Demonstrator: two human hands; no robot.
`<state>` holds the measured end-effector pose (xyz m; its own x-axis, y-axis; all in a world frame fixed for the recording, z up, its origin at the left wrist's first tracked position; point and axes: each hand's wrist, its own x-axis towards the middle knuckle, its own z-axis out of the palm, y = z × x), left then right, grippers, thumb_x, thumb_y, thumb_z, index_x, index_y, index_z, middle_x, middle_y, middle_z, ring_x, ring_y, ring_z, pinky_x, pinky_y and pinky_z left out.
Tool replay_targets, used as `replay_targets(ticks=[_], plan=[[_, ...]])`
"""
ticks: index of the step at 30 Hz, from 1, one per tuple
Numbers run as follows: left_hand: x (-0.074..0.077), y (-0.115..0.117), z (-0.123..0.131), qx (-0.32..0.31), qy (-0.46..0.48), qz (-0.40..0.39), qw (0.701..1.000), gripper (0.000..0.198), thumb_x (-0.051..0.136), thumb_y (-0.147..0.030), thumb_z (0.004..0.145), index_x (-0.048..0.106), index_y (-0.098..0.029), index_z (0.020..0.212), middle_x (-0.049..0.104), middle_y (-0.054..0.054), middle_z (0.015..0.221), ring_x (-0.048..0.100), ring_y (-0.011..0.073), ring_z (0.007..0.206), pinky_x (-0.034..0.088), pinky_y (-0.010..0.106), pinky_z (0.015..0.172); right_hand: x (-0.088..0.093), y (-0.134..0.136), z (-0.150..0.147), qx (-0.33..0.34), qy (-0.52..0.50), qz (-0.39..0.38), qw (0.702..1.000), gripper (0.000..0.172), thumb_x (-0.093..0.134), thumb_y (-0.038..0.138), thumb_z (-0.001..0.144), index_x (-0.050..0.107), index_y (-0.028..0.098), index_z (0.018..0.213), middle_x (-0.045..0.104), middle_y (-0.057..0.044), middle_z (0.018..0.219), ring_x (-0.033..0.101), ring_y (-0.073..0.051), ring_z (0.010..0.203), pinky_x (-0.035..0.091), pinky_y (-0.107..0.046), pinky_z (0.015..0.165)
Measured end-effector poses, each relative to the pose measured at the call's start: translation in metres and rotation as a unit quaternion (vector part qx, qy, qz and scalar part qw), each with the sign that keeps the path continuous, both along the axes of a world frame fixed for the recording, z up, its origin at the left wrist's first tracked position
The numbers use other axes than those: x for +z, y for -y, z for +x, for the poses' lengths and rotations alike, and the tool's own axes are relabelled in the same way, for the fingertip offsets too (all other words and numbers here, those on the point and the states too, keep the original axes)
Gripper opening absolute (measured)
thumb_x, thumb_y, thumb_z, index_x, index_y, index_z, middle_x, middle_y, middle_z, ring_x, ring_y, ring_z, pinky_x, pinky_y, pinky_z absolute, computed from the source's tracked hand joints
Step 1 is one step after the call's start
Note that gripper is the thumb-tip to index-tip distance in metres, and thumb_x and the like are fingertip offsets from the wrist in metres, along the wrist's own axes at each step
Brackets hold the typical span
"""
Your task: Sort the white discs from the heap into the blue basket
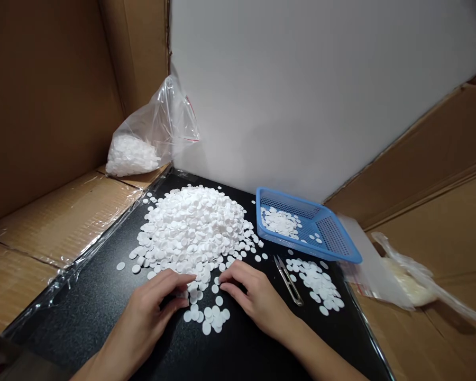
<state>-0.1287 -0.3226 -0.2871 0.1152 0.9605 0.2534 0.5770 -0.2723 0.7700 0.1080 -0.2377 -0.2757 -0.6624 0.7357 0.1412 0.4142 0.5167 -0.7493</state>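
A large heap of small round white discs (194,222) lies on the black table. My left hand (148,304) rests at the heap's near left edge, thumb and index finger apart, over a few discs; its other fingers are curled and partly hidden. To the right, my right hand (257,296) has thumb and index tips close together at a single white disc (217,280). A small group of loose discs (208,318) lies between and just below the hands.
A blue plastic basket (329,253) at the right holds some discs. Metal thread snips (289,281) lie beside another disc pile (319,286). A clear bag of white pieces (133,153) stands back left; another plastic bag (412,283) lies far right. Cardboard (47,222) borders the table (91,301).
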Motion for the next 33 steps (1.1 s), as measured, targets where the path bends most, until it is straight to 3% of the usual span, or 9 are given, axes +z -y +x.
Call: replay_targets(ticks=[3, 6, 12, 18, 25, 29, 33], plan=[[0.000, 0.000, 0.000, 0.005, 0.011, 0.001, 1.000, 0.030, 0.063, -0.015, 0.092, 0.064, -0.034, 0.115, 0.069, -0.005, 0.089, 0.067, 0.0119, 0.079, 0.049, 0.018, 0.072, -0.007, -0.001, -0.005, -0.006, -0.005, 0.032, 0.999, 0.015, 0.064, 0.009, 0.092, 0.069, 0.021, 0.100, 0.062, -0.004, 0.094, 0.062, -0.020, 0.088, 0.051, -0.031, 0.079], [0.001, 0.000, 0.000, 0.023, 0.027, 0.015, 0.999, 0.029, 0.065, -0.015, 0.090, 0.067, -0.034, 0.113, 0.070, -0.006, 0.086, 0.068, 0.0113, 0.076, 0.050, 0.017, 0.070, -0.010, -0.001, -0.009, -0.005, -0.008, 0.057, 0.998, 0.016, 0.068, 0.005, 0.088, 0.068, 0.020, 0.093, 0.059, -0.004, 0.092, 0.061, -0.020, 0.090, 0.051, -0.031, 0.079], [0.003, 0.001, 0.000, 0.045, 0.051, 0.027, 0.997, 0.027, 0.067, -0.016, 0.087, 0.072, -0.032, 0.108, 0.073, -0.006, 0.081, 0.070, 0.0111, 0.072, 0.052, 0.016, 0.066, -0.004, 0.002, -0.010, 0.006, -0.012, 0.001, 1.000, 0.022, 0.065, 0.000, 0.087, 0.057, 0.020, 0.079, 0.058, -0.001, 0.085, 0.059, -0.017, 0.080, 0.048, -0.026, 0.072], [0.002, 0.000, 0.000, 0.057, 0.084, 0.008, 0.995, 0.027, 0.068, -0.019, 0.086, 0.073, -0.032, 0.109, 0.075, -0.006, 0.082, 0.072, 0.0118, 0.071, 0.055, 0.016, 0.066, -0.006, 0.007, -0.012, -0.010, -0.012, -0.016, 1.000, 0.014, 0.064, 0.006, 0.090, 0.066, 0.020, 0.093, 0.061, -0.002, 0.087, 0.061, -0.017, 0.079, 0.048, -0.027, 0.070], [0.009, -0.003, 0.003, 0.094, 0.058, 0.020, 0.994, 0.022, 0.066, -0.024, 0.087, 0.074, -0.031, 0.106, 0.076, -0.004, 0.085, 0.072, 0.0131, 0.074, 0.054, 0.018, 0.067, -0.002, 0.007, -0.011, 0.009, 0.010, -0.029, 0.999, 0.016, 0.066, 0.006, 0.089, 0.064, 0.020, 0.080, 0.059, -0.001, 0.084, 0.059, -0.016, 0.078, 0.046, -0.025, 0.068], [0.014, -0.002, 0.000, 0.137, 0.084, -0.035, 0.986, 0.022, 0.065, -0.034, 0.087, 0.071, -0.027, 0.108, 0.076, -0.003, 0.082, 0.072, 0.0153, 0.072, 0.053, 0.021, 0.066, 0.001, 0.008, -0.010, 0.034, 0.012, -0.020, 0.999, 0.021, 0.067, 0.001, 0.084, 0.058, 0.019, 0.078, 0.057, 0.000, 0.081, 0.056, -0.015, 0.074, 0.043, -0.024, 0.064], [0.016, 0.001, -0.005, 0.091, 0.075, -0.109, 0.987, 0.020, 0.061, -0.033, 0.088, 0.072, -0.026, 0.103, 0.075, -0.001, 0.084, 0.071, 0.0178, 0.076, 0.053, 0.024, 0.068, 0.003, 0.006, -0.006, 0.086, 0.012, 0.020, 0.996, 0.018, 0.071, 0.009, 0.086, 0.059, 0.020, 0.079, 0.060, 0.000, 0.080, 0.056, -0.016, 0.075, 0.044, -0.026, 0.068]])
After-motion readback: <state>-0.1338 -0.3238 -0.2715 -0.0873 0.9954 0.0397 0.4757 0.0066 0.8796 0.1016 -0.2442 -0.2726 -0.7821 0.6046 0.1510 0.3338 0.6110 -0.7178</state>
